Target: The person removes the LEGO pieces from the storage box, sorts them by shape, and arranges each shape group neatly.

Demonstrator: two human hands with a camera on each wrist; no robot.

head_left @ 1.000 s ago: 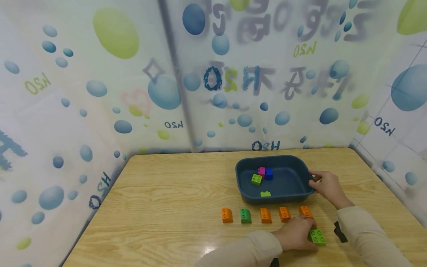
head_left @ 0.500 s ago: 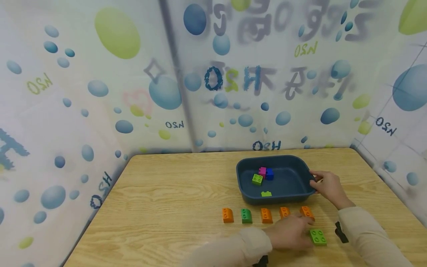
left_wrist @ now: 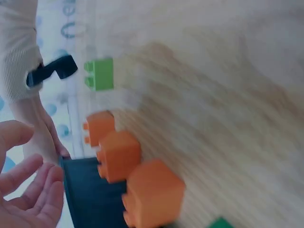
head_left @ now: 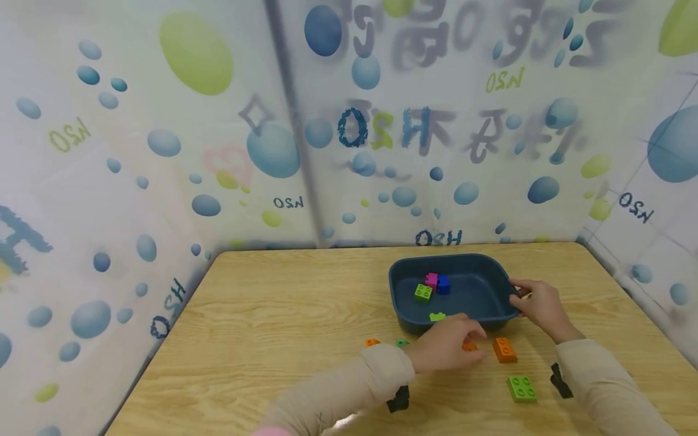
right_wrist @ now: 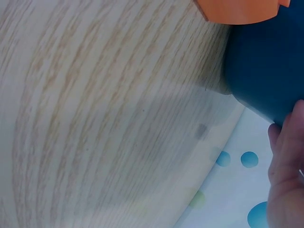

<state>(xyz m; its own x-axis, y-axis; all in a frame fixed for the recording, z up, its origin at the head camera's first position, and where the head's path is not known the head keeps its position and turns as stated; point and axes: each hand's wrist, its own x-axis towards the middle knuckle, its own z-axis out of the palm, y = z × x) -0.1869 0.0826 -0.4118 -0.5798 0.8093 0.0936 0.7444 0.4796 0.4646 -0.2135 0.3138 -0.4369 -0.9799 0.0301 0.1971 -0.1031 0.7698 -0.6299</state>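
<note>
Beneath my left hand (head_left: 444, 348), fingers relaxed and gripping nothing, lies a row of orange bricks (head_left: 504, 349) on the worktop (head_left: 272, 327); my hand hides several. My right hand (head_left: 537, 303) grips the blue tub (head_left: 403, 303) rim, apparently steadying it. Beside my wrist lies a green brick (head_left: 521, 388).

Left hand (head_left: 444, 349) relaxed, right hand (head_left: 540, 306) curled
</note>
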